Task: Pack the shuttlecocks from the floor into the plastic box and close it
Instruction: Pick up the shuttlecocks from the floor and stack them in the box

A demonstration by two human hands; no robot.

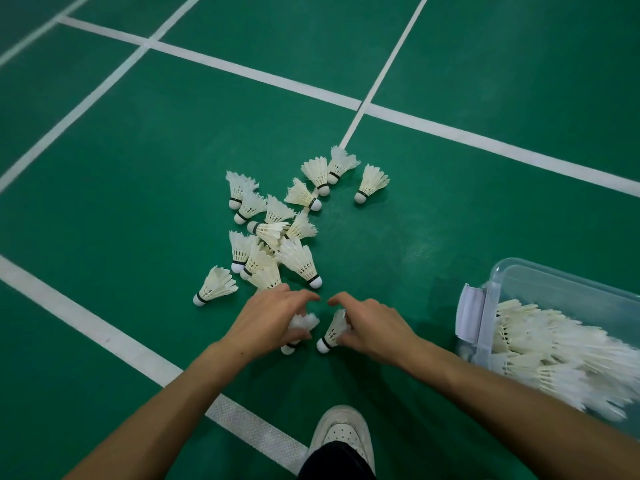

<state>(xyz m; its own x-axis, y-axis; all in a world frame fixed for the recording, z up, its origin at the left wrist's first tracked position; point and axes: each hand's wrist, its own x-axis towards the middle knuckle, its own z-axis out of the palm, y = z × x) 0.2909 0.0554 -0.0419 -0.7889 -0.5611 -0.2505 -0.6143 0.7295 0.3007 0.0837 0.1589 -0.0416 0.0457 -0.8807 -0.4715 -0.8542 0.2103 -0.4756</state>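
Note:
Several white feather shuttlecocks (273, 230) lie scattered in a loose heap on the green court floor, in the middle of the view. Just below the heap, my left hand (266, 320) grips one shuttlecock (300, 323) with curled fingers, its cork end pointing toward me. My right hand (367, 323) pinches another shuttlecock (333, 332) by its feathers, cork down near the floor. The clear plastic box (519, 275) stands open at the right edge, holding several packed shuttlecocks (554, 351). I see no lid.
White court lines (252, 74) cross the green floor; one runs diagonally under my left forearm. My white shoe (343, 431) stands at the bottom centre. A white latch (469, 315) sits on the box's near left end.

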